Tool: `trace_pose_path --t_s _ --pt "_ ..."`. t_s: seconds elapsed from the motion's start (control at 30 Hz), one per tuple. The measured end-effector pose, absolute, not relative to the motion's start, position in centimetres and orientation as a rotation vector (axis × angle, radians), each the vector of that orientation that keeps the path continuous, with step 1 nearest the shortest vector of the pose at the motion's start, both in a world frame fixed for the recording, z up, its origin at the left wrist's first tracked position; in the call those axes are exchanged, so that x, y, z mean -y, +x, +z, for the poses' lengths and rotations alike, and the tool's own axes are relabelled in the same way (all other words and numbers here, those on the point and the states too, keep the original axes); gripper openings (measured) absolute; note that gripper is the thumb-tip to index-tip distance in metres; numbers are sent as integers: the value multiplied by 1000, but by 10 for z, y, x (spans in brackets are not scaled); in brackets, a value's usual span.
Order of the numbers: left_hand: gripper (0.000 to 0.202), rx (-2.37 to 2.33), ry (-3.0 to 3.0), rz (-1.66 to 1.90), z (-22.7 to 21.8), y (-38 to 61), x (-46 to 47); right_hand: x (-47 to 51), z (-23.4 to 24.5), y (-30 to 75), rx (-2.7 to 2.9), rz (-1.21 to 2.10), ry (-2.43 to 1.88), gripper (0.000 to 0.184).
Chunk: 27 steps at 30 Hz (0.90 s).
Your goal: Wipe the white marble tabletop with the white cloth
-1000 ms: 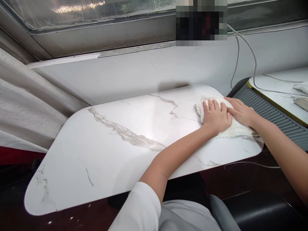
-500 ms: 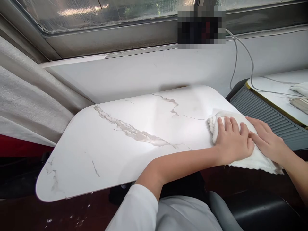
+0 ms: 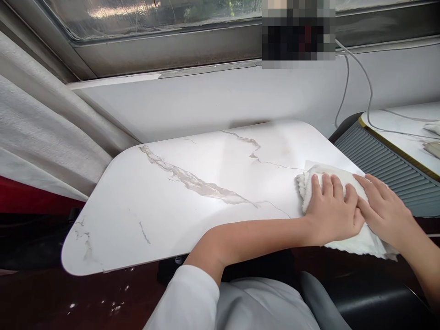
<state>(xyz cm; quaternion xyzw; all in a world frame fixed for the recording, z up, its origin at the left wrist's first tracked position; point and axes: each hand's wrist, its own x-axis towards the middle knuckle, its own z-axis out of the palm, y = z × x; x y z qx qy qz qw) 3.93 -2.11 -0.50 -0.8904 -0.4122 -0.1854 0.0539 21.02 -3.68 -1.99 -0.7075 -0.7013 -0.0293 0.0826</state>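
Tabletop (image 3: 113, 192): white, grey-veined, below a window (image 3: 192, 13)
Cloth (image 3: 364, 242): on its right end, long axis slanting far-left to near-right
Left hand (image 3: 332, 211): flat on the cloth, fingers slightly spread
Right hand (image 3: 387, 211): likewise, just beside

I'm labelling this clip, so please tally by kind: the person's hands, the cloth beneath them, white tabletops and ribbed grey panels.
Hands: 2 (left hand, right hand)
Cloth: 1
White tabletops: 2 (marbled tabletop, far-right tabletop)
Ribbed grey panel: 1
Total: 6
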Motion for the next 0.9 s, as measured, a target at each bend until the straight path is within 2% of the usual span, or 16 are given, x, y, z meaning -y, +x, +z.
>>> trace_pose_path --t_s 0.13,0.37,0.63,0.83,0.9 --pt "58 1309 -2784 -572 -5 45 9 15 -22 230 2318 -126 -2064 51" --pt "54 1390 -2806 -613 -5 53 -40 -41 1 211 2086 77 -2352 67" --pt "46 1539 -2713 -673 -7 53 -106 -113 13 197 1988 265 -2304 59" --pt "42 1587 -2721 -697 -8 45 -154 -166 9 190 1995 195 -2285 59" --pt "41 1625 -2704 -718 -8 44 -166 -183 3 193 2067 54 -2185 58"
